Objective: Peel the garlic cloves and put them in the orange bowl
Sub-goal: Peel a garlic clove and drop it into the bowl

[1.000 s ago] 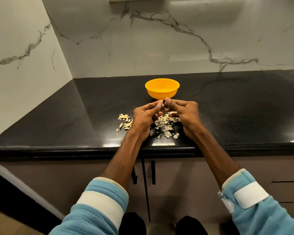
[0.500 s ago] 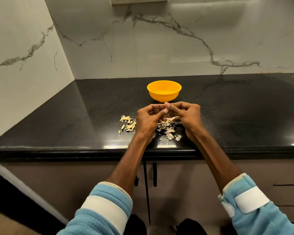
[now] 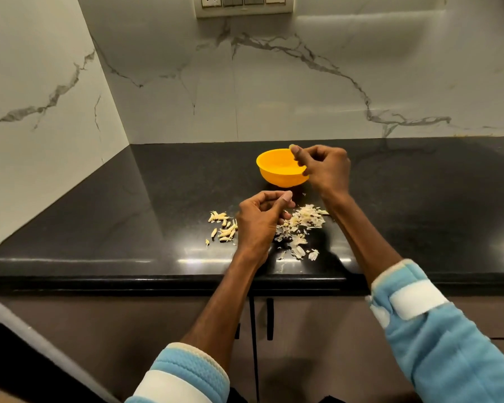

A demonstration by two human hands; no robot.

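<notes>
The right hand [image 3: 326,170] hangs over the right side of the bowl [image 3: 274,177], fingers curled. Its thumb and forefinger pinch a small pale clove [image 3: 293,146] above the bowl's far rim. That is the relation that counts: the clove sits over the bowl's opening, or at its edge, so the drop is straight down, perhaps after a slight shift toward the bowl's middle. The clove is too small here to tell which way its long axis runs.

The left hand [image 3: 259,222] is on the near side of the bowl, low over the counter [image 3: 128,213]. Its fingers are curled, with the thumb against the forefinger. Whether it pinches a scrap of skin or nothing at all cannot be told.

Near and left of the bowl lies a loose cluster of cloves [image 3: 224,225], seemingly unpeeled, just beside the left hand. Directly near of the bowl, under the right forearm, is a heap of skins [image 3: 303,222].

For the next clove the left hand is clearly the nearer, with the cluster at its outer side. The bowl's inside shows no clear contents from this angle.
</notes>
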